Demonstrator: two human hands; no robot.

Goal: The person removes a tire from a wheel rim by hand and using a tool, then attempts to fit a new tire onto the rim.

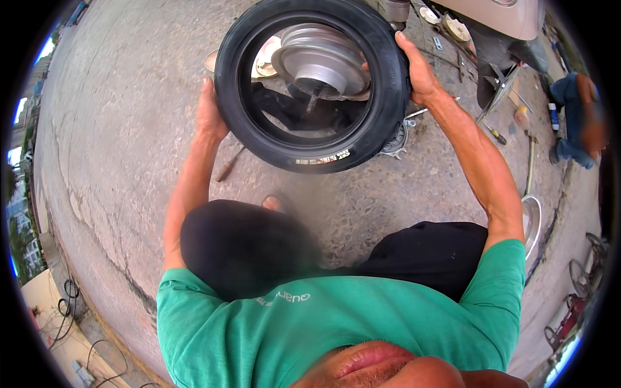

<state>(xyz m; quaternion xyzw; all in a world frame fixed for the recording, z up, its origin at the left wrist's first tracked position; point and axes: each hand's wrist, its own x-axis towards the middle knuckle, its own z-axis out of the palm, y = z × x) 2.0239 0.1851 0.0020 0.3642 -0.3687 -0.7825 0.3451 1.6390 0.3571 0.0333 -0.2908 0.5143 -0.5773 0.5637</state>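
A black rubber tyre [284, 143] is held up in front of me between both hands. My left hand [211, 115] is closed on its left outer side, thumb pointing up and the other fingers hidden behind it. My right hand [417, 72] grips the upper right side, with fingertips just showing inside the opening. Through the tyre's opening I see a silver wheel rim [317, 58] with a hub and a dark axle. Whether the tyre touches the rim cannot be told. A dark cloth [281, 103] lies below the rim.
A brown-handled tool [226, 171] lies left of my foot. A metal disc-shaped part [395, 142] sits under the tyre's right edge. Farther right are a yellow-handled screwdriver [497, 135], a blue can [554, 117], a pale vehicle body [508, 18] and another person [574, 123].
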